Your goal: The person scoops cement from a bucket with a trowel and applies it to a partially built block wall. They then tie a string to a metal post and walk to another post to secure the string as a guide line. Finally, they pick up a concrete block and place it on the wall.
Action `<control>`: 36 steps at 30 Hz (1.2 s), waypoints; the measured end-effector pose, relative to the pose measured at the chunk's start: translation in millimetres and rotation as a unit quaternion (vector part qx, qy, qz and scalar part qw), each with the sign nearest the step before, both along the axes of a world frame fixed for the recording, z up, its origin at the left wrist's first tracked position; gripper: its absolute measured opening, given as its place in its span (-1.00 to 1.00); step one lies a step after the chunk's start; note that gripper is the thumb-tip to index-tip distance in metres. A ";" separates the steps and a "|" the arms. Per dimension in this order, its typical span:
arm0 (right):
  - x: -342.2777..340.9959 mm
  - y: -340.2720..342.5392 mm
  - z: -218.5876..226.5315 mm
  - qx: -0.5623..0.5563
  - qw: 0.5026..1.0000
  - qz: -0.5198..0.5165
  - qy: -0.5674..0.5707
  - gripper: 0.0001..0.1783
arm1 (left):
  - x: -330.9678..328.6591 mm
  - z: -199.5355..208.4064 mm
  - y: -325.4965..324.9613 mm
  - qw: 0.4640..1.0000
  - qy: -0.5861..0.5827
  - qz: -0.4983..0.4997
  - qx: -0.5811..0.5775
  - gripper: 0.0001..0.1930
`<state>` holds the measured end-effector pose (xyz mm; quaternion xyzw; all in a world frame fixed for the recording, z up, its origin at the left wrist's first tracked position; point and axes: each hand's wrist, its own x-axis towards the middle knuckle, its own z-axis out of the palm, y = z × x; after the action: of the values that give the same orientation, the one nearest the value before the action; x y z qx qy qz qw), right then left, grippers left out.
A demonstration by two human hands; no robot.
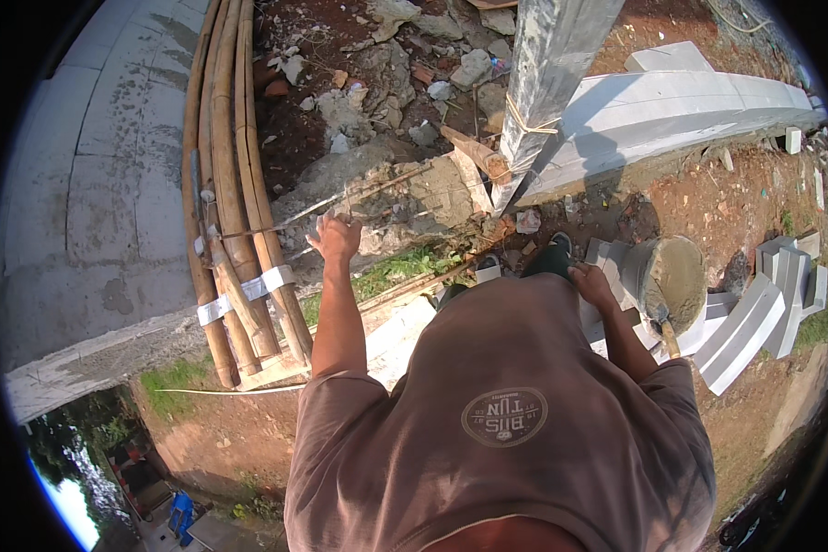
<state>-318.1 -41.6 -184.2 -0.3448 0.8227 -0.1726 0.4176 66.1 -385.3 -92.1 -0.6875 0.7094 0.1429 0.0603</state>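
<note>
My left hand (338, 236) reaches forward, thumb and fingers apart, with nothing visible in its grasp. It is over rubble, just right of a bundle of bamboo poles (231, 156). Close to its fingertips a thin rod (317, 211) runs across the rough ground. My right hand (594, 284) hangs low beside my leg, its fingers mostly hidden. To its right stands a bucket (637, 276) filled with wet grey mortar (679, 276). A trowel with a wooden handle (671, 339) rests at the mortar's near edge.
A grey post (557, 83) tied with cord rises ahead. Right of it runs a low wall of pale blocks (672, 110). Loose blocks (750, 317) lie beyond the bucket. A block wall (101, 175) stands left, and broken stones (386, 83) cover the ground ahead.
</note>
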 end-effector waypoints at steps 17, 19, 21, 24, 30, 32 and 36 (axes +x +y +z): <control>-21.8 -68.9 123.7 -0.290 0.938 -0.191 0.015 -0.45 | 18.9 -2.5 22.8 0.970 0.179 -0.135 -0.098 -0.50; -13.0 -47.0 114.6 -0.266 0.945 -0.190 0.008 -0.45 | 13.2 2.2 29.5 0.955 0.237 -0.136 -0.117 -0.50; -1.8 -18.0 81.2 -0.244 0.948 -0.203 -0.016 -0.49 | -0.4 18.8 37.4 0.938 0.282 -0.135 -0.147 -0.54; 20.6 22.3 46.6 -0.198 0.956 -0.212 -0.041 -0.54 | -27.6 55.9 44.4 0.910 0.375 -0.091 -0.149 -0.56; 37.1 49.5 18.7 -0.195 0.941 -0.268 -0.065 -0.61 | -61.2 111.7 46.0 0.856 0.478 -0.091 -0.173 -0.60; 31.6 48.9 16.0 -0.197 0.941 -0.267 -0.069 -0.61 | -60.9 114.7 46.8 0.836 0.514 -0.096 -0.169 -0.64; 26.7 53.3 20.2 -0.220 0.928 -0.294 -0.063 -0.60 | -67.3 124.8 67.8 0.805 0.580 -0.069 -0.102 -0.68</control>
<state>-291.4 11.7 -164.0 -0.1591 0.8007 -0.4854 0.3130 -1.3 -317.5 32.7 -0.4279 0.6683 0.4375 -0.4228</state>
